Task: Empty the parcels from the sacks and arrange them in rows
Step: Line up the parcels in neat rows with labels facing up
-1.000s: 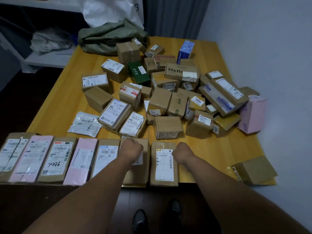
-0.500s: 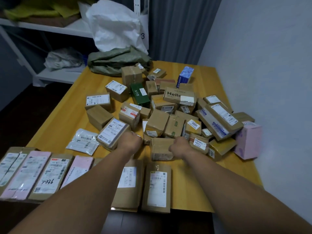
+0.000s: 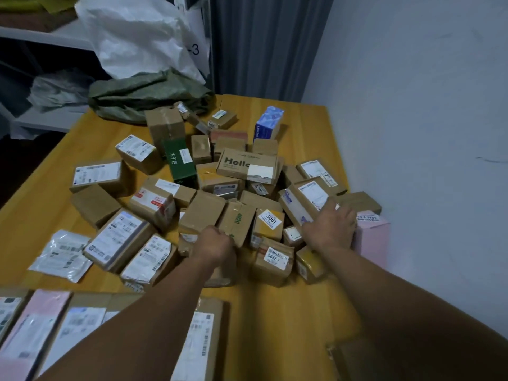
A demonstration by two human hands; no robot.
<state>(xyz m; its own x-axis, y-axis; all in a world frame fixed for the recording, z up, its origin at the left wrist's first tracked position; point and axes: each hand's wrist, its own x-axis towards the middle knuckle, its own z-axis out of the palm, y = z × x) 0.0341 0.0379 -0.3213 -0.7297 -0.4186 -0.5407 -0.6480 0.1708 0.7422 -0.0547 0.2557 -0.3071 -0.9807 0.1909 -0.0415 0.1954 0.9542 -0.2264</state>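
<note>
A heap of several brown cardboard parcels (image 3: pixel 203 213) covers the middle of the yellow table (image 3: pixel 288 312). My left hand (image 3: pixel 213 244) is curled over the top of a small brown box (image 3: pixel 224 273) at the heap's near side. My right hand (image 3: pixel 330 229) lies on the near end of a long flat brown parcel (image 3: pixel 308 196) with a white and blue label, its fingers bent over the edge, next to a pink box (image 3: pixel 372 240). A row of flat parcels (image 3: pixel 49 325) lines the near edge. A crumpled green sack (image 3: pixel 148 94) lies at the table's far end.
A white sack (image 3: pixel 137 37) leans on grey shelving (image 3: pixel 46 119) behind the table at the left. The white wall (image 3: pixel 426 133) runs close along the table's right side. Another brown box (image 3: pixel 354 361) sits at the near right corner. A clear plastic mailer (image 3: pixel 63 255) lies left.
Both hands have left the near row and reached forward into the heap. The left now sits on the small brown box, the right on the long flat parcel. The view has tilted up.
</note>
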